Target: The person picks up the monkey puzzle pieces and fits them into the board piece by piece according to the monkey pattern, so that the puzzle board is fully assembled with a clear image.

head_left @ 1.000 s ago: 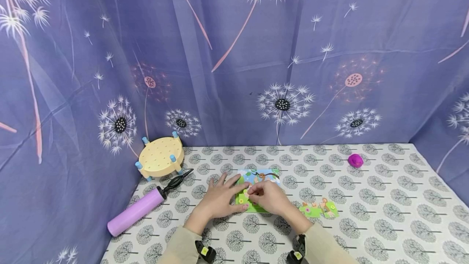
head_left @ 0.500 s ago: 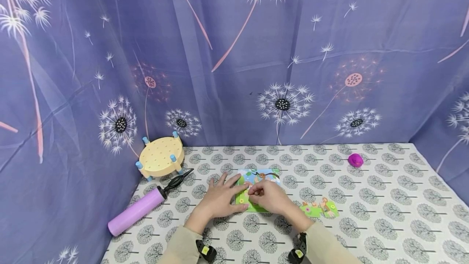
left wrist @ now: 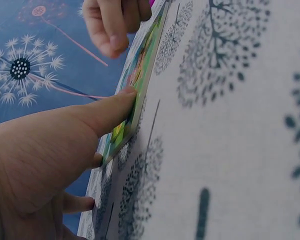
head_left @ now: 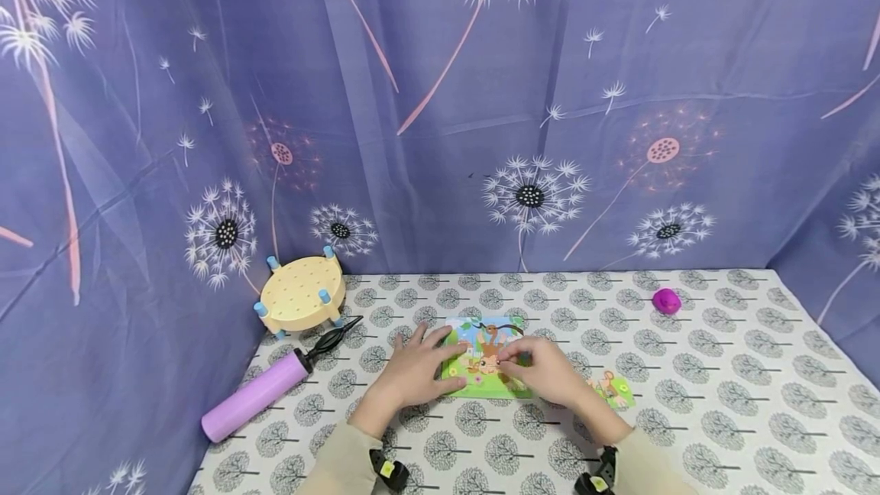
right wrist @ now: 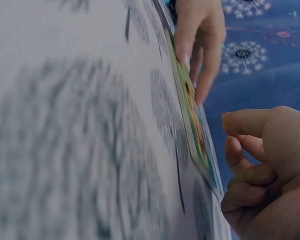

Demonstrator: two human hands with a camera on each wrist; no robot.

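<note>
A jigsaw puzzle board (head_left: pixel 481 386) with a cartoon monkey hanging from a branch over green grass lies on the table. My left hand (head_left: pixel 415 373) rests at its left side, fingers spread and thumb pressing on the lower left edge; the left wrist view shows the thumb (left wrist: pixel 115 107) on the green border. Over the right part of the board is my right hand (head_left: pixel 546 373), raised a little above the picture. Its index finger (right wrist: pixel 245 122) reaches forward, the other fingers bend loosely, and no piece shows between them. A loose puzzle piece (head_left: pixel 622 390) lies to the right, partly behind the right forearm.
A purple hand pump (head_left: pixel 257 399) with a black nozzle lies at the left. Behind it a yellow stool-like toy (head_left: pixel 301 296) with blue-tipped legs leans by the curtain. A small magenta object (head_left: pixel 667 301) sits at the back right of the patterned tablecloth (head_left: pixel 722 418).
My right hand has moved right and off the middle of the board, uncovering the monkey's face. Its forearm now covers one of the loose pieces. The left hand has stayed in place.
</note>
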